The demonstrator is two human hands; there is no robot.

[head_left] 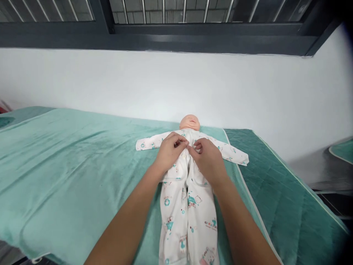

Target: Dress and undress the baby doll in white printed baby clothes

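Note:
A baby doll (189, 122) lies on its back on a teal blanket (71, 162), dressed in a white printed romper (187, 209) with its sleeves spread out to both sides. My left hand (168, 151) pinches the left edge of the romper's front opening at the doll's chest. My right hand (207, 157) pinches the right edge of the same opening, its fingertips meeting those of the left hand. The doll's chest is hidden under both hands.
The blanket covers a bed that runs along a white wall (248, 92) under a dark-framed window (193, 33). A darker quilted teal cover (278, 198) lies at the right. A second teal surface (343, 150) shows at the far right edge.

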